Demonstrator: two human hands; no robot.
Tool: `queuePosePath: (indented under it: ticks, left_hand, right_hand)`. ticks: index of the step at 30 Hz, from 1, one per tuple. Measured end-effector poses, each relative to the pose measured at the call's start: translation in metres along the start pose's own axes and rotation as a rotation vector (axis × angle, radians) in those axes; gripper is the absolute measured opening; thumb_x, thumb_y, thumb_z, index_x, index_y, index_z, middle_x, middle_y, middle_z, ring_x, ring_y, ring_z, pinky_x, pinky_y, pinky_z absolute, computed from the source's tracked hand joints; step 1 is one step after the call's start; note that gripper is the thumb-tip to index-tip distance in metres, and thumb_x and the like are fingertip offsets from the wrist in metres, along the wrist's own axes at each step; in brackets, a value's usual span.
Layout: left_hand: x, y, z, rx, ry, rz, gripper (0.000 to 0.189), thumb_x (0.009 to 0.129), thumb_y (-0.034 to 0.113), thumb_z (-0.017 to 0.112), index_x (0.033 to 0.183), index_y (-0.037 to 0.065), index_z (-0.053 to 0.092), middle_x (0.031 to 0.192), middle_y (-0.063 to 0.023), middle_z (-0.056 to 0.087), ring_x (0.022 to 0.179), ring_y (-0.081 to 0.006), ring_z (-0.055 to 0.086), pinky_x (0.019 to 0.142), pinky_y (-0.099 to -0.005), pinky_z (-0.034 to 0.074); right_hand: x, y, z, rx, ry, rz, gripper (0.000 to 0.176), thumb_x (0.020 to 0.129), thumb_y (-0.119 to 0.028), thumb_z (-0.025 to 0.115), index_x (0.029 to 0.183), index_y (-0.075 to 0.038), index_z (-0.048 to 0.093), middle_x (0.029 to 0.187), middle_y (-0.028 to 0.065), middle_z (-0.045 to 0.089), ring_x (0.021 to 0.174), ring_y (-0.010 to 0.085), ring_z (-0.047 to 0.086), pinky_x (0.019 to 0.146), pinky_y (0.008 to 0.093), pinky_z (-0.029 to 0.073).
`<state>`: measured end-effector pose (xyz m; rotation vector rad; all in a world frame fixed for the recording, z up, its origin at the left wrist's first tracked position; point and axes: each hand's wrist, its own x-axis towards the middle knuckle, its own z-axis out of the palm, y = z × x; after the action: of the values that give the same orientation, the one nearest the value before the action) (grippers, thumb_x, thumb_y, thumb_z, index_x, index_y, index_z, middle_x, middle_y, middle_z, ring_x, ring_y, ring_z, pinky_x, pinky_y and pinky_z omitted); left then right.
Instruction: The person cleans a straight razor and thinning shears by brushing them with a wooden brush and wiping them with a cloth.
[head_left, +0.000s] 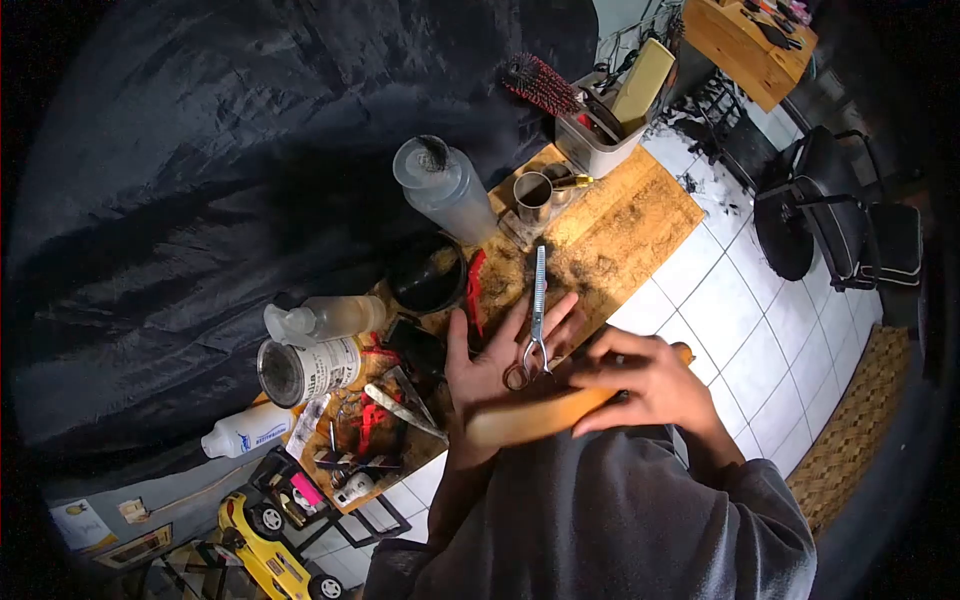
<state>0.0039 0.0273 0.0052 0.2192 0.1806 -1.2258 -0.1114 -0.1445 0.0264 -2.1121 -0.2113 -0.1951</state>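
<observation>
My left hand (488, 362) is palm up with the fingers spread. Lying across its fingers and palm is a pair of silver thinning scissors (538, 318), toothed blade pointing away from me, finger rings near the palm. My right hand (648, 385) is closed around a long, curved, tan wooden brush (545, 418). The brush's left end is blurred and passes in front of my left wrist. Beyond my left fingers lies a red strip-like item (475, 290), beside a black bowl (428, 275).
On the hair-strewn wooden table (650, 205) stand a large clear bottle (447, 195), metal cups (533, 198), a bin of brushes and combs (600, 150), a spray bottle (335, 318), a labelled can (310, 370) and a razor (405, 410). A black chair (835, 215) stands right.
</observation>
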Motion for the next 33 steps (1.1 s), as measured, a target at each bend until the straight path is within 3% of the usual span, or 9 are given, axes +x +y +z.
queuePosePath:
  ticks: [4,5,6,8,10,12,18,27,33]
  left_hand:
    - [-0.001,-0.002,-0.009,0.117,-0.032,0.026,0.09,0.085,0.073,0.019,0.148,0.008,0.013,0.151,-0.0165,0.018,0.138,-0.0294,0.023,0.111,-0.0489,0.021]
    - [-0.002,0.001,-0.026,-0.12,-0.258,-0.004,0.091,0.086,0.072,0.019,0.147,0.006,0.012,0.152,-0.0166,0.017,0.138,-0.0306,0.022,0.111,-0.053,0.019]
    - [-0.006,0.0,0.018,0.01,0.399,-0.041,0.089,0.087,0.07,0.019,0.147,0.004,0.011,0.152,-0.017,0.016,0.139,-0.0323,0.019,0.11,-0.0564,0.016]
    - [-0.005,0.001,-0.007,-0.05,-0.083,-0.043,0.086,0.089,0.067,0.019,0.147,0.003,0.012,0.152,-0.017,0.015,0.141,-0.0323,0.016,0.11,-0.0584,0.013]
    - [-0.003,0.001,-0.007,-0.042,-0.07,-0.038,0.085,0.09,0.066,0.019,0.147,0.003,0.012,0.153,-0.0168,0.015,0.141,-0.0321,0.015,0.111,-0.0576,0.013]
    - [-0.003,0.0,-0.008,-0.036,-0.057,-0.036,0.084,0.09,0.064,0.02,0.147,0.003,0.012,0.153,-0.0166,0.014,0.142,-0.0319,0.014,0.111,-0.0567,0.012]
    - [0.002,0.006,-0.004,-0.069,0.018,-0.008,0.083,0.091,0.061,0.025,0.147,0.001,0.01,0.151,-0.0133,0.021,0.14,-0.0266,0.02,0.112,-0.0455,0.021]
    - [-0.005,0.004,-0.008,0.059,0.002,-0.019,0.084,0.091,0.061,0.018,0.144,-0.004,0.014,0.15,-0.0215,0.021,0.141,-0.0302,0.017,0.113,-0.0484,0.014]
    - [0.002,0.008,-0.026,-0.025,-0.153,-0.01,0.081,0.092,0.058,0.024,0.145,-0.002,0.015,0.15,-0.0186,0.023,0.14,-0.0295,0.019,0.111,-0.0441,0.023]
  right_hand:
    - [0.001,0.009,0.002,-0.155,0.156,0.056,0.042,0.062,-0.038,0.083,0.091,-0.009,0.072,0.089,0.0084,0.056,0.076,0.0229,0.064,0.066,0.0335,0.052]
    - [0.0,0.014,-0.001,-0.182,0.226,0.142,0.041,0.064,-0.036,0.082,0.091,-0.008,0.071,0.089,0.0085,0.056,0.077,0.0244,0.064,0.067,0.0343,0.052]
    - [0.003,0.017,-0.005,-0.274,0.336,0.183,0.04,0.066,-0.032,0.081,0.092,-0.005,0.07,0.086,0.0086,0.055,0.072,0.0236,0.061,0.065,0.0337,0.05]
    - [0.005,0.026,-0.013,-0.285,0.509,0.326,0.04,0.067,-0.028,0.081,0.094,-0.002,0.069,0.083,0.0091,0.055,0.069,0.0216,0.058,0.062,0.0324,0.048]
    - [0.006,0.028,-0.017,-0.292,0.618,0.416,0.04,0.067,-0.025,0.081,0.095,0.0,0.068,0.08,0.0093,0.055,0.066,0.02,0.055,0.06,0.0319,0.046]
    - [0.003,0.025,-0.018,-0.302,0.61,0.425,0.041,0.066,-0.028,0.082,0.093,-0.001,0.069,0.081,0.0088,0.056,0.068,0.0205,0.058,0.062,0.0312,0.047]
    - [-0.002,0.002,0.003,-0.024,0.013,-0.013,0.042,0.062,-0.037,0.083,0.091,-0.009,0.071,0.088,0.0073,0.058,0.074,0.0231,0.063,0.064,0.0323,0.052]
    - [0.006,0.023,-0.014,-0.321,0.594,0.409,0.043,0.063,-0.028,0.083,0.092,0.001,0.068,0.081,0.0087,0.054,0.071,0.0208,0.056,0.064,0.0314,0.047]
    - [-0.003,0.009,-0.003,-0.084,0.219,0.148,0.045,0.062,-0.035,0.084,0.093,-0.005,0.07,0.086,0.0078,0.057,0.076,0.0216,0.062,0.065,0.0322,0.051]
